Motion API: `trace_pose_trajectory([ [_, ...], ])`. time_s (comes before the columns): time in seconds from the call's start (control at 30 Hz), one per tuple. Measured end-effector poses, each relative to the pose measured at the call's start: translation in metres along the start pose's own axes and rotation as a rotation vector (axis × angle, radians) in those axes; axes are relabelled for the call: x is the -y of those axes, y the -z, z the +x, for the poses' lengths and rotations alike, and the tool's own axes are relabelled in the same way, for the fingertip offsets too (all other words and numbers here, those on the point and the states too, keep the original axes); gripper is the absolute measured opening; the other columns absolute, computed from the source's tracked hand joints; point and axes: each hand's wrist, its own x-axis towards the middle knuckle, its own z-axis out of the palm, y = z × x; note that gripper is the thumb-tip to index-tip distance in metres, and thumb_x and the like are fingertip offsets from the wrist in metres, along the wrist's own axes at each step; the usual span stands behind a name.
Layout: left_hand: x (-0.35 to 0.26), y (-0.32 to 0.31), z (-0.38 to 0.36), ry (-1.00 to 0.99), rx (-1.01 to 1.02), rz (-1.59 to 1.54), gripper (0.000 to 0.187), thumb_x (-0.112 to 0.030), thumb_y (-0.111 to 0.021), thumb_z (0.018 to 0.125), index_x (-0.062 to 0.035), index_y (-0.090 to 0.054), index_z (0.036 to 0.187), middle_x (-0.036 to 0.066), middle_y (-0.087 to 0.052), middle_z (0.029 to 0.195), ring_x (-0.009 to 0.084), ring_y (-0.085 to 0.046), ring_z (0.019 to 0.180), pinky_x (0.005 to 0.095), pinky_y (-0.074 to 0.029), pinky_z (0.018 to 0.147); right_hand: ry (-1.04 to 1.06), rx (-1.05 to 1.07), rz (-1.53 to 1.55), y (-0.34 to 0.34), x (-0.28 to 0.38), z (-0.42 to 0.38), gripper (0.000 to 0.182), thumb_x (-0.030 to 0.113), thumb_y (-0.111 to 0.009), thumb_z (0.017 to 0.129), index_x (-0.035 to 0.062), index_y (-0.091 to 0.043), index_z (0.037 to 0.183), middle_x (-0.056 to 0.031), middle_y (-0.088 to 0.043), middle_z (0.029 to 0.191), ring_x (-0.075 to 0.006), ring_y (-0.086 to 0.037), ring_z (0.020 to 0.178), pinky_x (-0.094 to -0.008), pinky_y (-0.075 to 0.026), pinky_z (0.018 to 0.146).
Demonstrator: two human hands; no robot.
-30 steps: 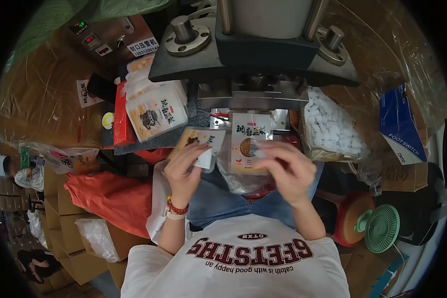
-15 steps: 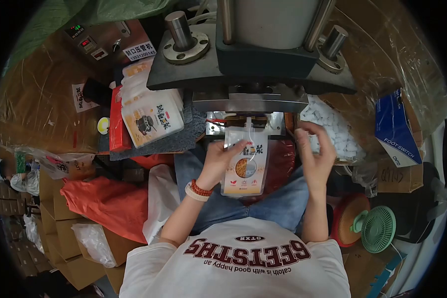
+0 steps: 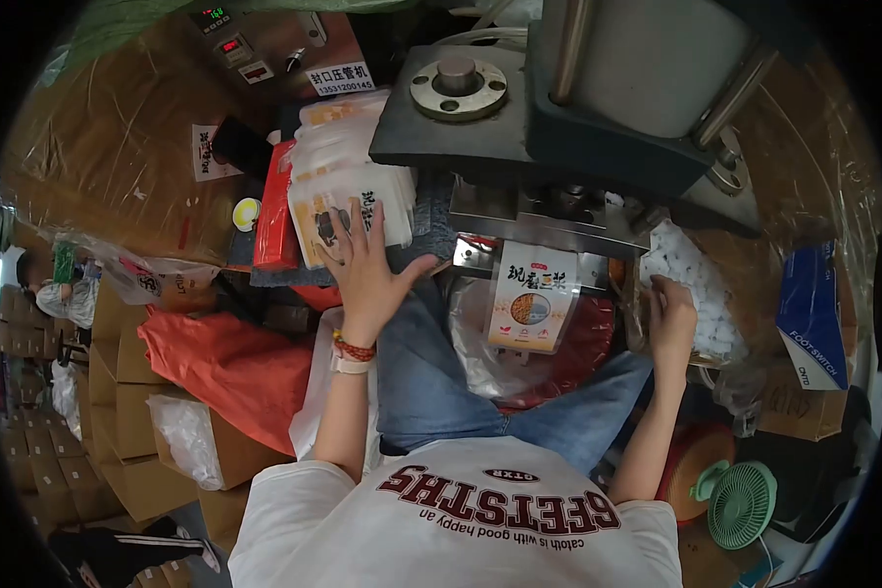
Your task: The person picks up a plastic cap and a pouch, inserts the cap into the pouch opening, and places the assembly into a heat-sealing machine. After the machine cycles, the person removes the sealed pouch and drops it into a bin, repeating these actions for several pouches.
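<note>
A printed pouch hangs at the front of the press machine, its top edge at the metal jaws, with neither hand on it. My left hand is spread open over the front of a stack of printed pouches at the left of the machine. To the right, my right hand has its fingers curled down beside the pile of small white pieces. What its fingertips hold, if anything, is hidden.
A red box stands left of the stack, near a control box with lit displays. At the right are a blue and white carton and a green fan. Orange cloth and cardboard boxes lie at the left.
My left hand has let go of the pouch at the machine and moved left to the stack. My right hand has moved right to the white pieces. The view has shifted.
</note>
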Motion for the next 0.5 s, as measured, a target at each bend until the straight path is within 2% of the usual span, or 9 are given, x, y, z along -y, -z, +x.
trace_pose_trajectory([
  [0.07, 0.030, -0.014, -0.024, -0.022, 0.150, -0.065, 0.077, -0.032, -0.072, 0.078, -0.0130, -0.035, 0.143, 0.012, -0.044, 0.142, 0.0334, -0.036, 0.134, 0.0455, -0.028, 0.109, 0.010, -0.008, 0.008, 0.005, -0.003, -0.001, 0.019, -0.002, -0.058, 0.083, -0.0028, -0.062, 0.101, -0.0201, -0.062, 0.094, -0.0377, -0.059, 0.088, -0.0425, -0.047, 0.077],
  [0.13, 0.044, -0.009, -0.040, -0.247, 0.182, -0.351, 0.063, -0.014, -0.069, 0.076, -0.0121, -0.047, 0.135, 0.009, -0.054, 0.133, 0.0308, -0.049, 0.125, 0.0435, -0.037, 0.104, 0.082, 0.146, 0.030, 0.016, -0.007, -0.001, 0.021, -0.003, -0.059, 0.082, -0.0026, -0.062, 0.102, -0.0201, -0.063, 0.098, -0.0379, -0.059, 0.090, -0.0419, -0.047, 0.077],
  [0.17, 0.047, -0.006, -0.048, -0.252, 0.192, -0.354, 0.063, -0.014, -0.069, 0.076, -0.0121, -0.047, 0.135, 0.009, -0.054, 0.133, 0.0308, -0.049, 0.125, 0.0435, -0.037, 0.104, 0.072, 0.152, 0.027, 0.021, -0.005, -0.002, 0.021, -0.003, -0.059, 0.082, -0.0026, -0.062, 0.102, -0.0201, -0.063, 0.098, -0.0379, -0.059, 0.090, -0.0419, -0.047, 0.077],
  [0.23, 0.045, 0.006, -0.052, -0.108, 0.219, -0.637, 0.047, 0.000, -0.061, 0.072, -0.0098, -0.063, 0.119, 0.008, -0.065, 0.116, 0.0284, -0.061, 0.108, 0.0383, -0.047, 0.093, 0.150, 0.034, 0.090, 0.027, 0.006, 0.009, 0.020, -0.003, -0.062, 0.079, -0.0022, -0.063, 0.099, -0.0171, -0.064, 0.097, -0.0331, -0.061, 0.090, -0.0378, -0.047, 0.078],
  [0.27, 0.032, 0.012, -0.052, 0.064, 0.152, -0.799, 0.036, 0.004, -0.055, 0.071, -0.0071, -0.070, 0.101, 0.009, -0.070, 0.100, 0.0276, -0.067, 0.096, 0.0339, -0.053, 0.083, 0.152, 0.032, 0.085, 0.031, 0.015, 0.010, 0.020, -0.003, -0.062, 0.079, -0.0022, -0.063, 0.099, -0.0171, -0.064, 0.097, -0.0331, -0.061, 0.090, -0.0378, -0.047, 0.078],
  [0.33, 0.016, 0.022, -0.054, 0.042, 0.118, -0.916, 0.036, 0.004, -0.054, 0.071, -0.0059, -0.070, 0.101, 0.009, -0.070, 0.101, 0.0274, -0.066, 0.097, 0.0347, -0.052, 0.084, 0.229, -0.255, 0.317, 0.033, 0.043, 0.006, 0.016, -0.004, -0.065, 0.076, -0.0025, -0.065, 0.092, -0.0137, -0.064, 0.096, -0.0277, -0.062, 0.088, -0.0334, -0.047, 0.079],
  [0.37, 0.007, 0.027, -0.055, 0.019, 0.085, -1.027, 0.036, 0.004, -0.054, 0.070, -0.0047, -0.070, 0.101, 0.010, -0.070, 0.101, 0.0272, -0.066, 0.098, 0.0355, -0.052, 0.084, 0.189, -0.265, 0.521, 0.032, 0.060, -0.002, 0.013, -0.006, -0.068, 0.073, -0.0026, -0.065, 0.086, -0.0123, -0.064, 0.094, -0.0240, -0.062, 0.086, -0.0300, -0.048, 0.077],
  [0.43, -0.015, 0.044, -0.052, -0.031, 0.072, -1.048, 0.036, 0.006, -0.053, 0.068, -0.0026, -0.070, 0.099, 0.011, -0.070, 0.101, 0.0273, -0.066, 0.098, 0.0363, -0.052, 0.085, 0.290, -0.178, 0.756, 0.022, 0.093, -0.025, 0.015, -0.009, -0.069, 0.071, -0.0024, -0.066, 0.085, -0.0130, -0.064, 0.094, -0.0244, -0.063, 0.085, -0.0300, -0.050, 0.074],
  [0.5, -0.032, 0.056, -0.049, -0.255, 0.025, -1.042, 0.037, 0.006, -0.053, 0.066, -0.0024, -0.070, 0.098, 0.010, -0.070, 0.099, 0.0280, -0.066, 0.098, 0.0362, -0.052, 0.085, 0.558, -0.020, 0.803, 0.009, 0.118, -0.034, 0.017, -0.008, -0.070, 0.071, -0.0013, -0.067, 0.086, -0.0126, -0.064, 0.094, -0.0232, -0.063, 0.085, -0.0300, -0.051, 0.071],
])
